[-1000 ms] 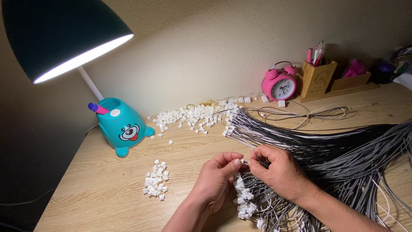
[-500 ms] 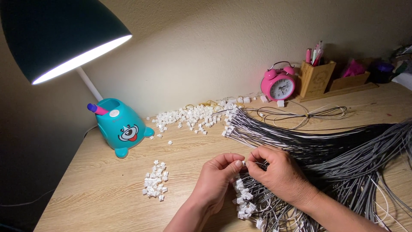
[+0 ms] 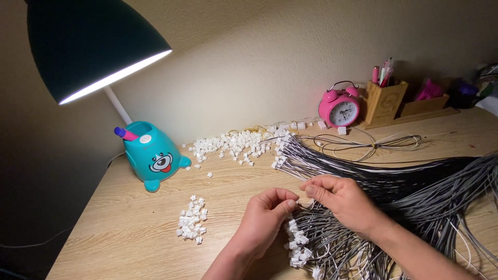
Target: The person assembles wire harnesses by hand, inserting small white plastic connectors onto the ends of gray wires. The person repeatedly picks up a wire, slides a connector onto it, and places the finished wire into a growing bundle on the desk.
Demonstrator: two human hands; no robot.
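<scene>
On the lamp-lit wooden desk (image 3: 129,207), little has changed: the left hand (image 3: 264,220) and right hand (image 3: 345,199) stay pinched together on a small white connector (image 3: 300,204) above the near wire bundle (image 3: 332,243), so fitting continues.

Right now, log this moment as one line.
left hand: pinching small white connector | right hand: pinching wire end from wire bundle | small connector pile left on desk

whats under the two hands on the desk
Under the left hand and right hand lies a bundle of thin grey and black wires with small white plastic connectors on their ends. Whatever the fingertips pinch between them is covered.
</scene>
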